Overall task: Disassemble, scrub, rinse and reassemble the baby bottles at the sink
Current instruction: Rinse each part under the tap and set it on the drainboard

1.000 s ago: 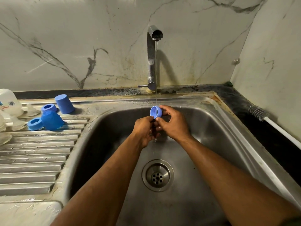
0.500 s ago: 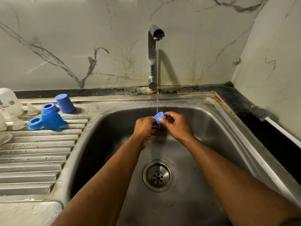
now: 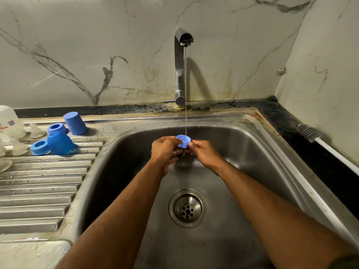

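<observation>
I see both hands over the sink [image 3: 252,144] basin, near its back wall. My left hand [image 3: 165,150] and right hand [image 3: 204,154] each pinch the blue collar ring [image 3: 183,141] between them, under the thin stream from the tap [image 3: 179,70]. On the drainboard's back left corner sit two blue caps [image 3: 75,123], two more blue rings [image 3: 39,147], clear teats [image 3: 36,131] and a white bottle [image 3: 9,119]. A bottle brush [image 3: 308,133] lies along the sink's right edge.

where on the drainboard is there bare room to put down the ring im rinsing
The near ribbed part of the drainboard is bare, from in front of the blue parts to its near edge beside the basin. The far left corner is crowded: blue ring, round cap, second ring, tall cap, clear teats. Both hands hold the rinsed ring.
</observation>
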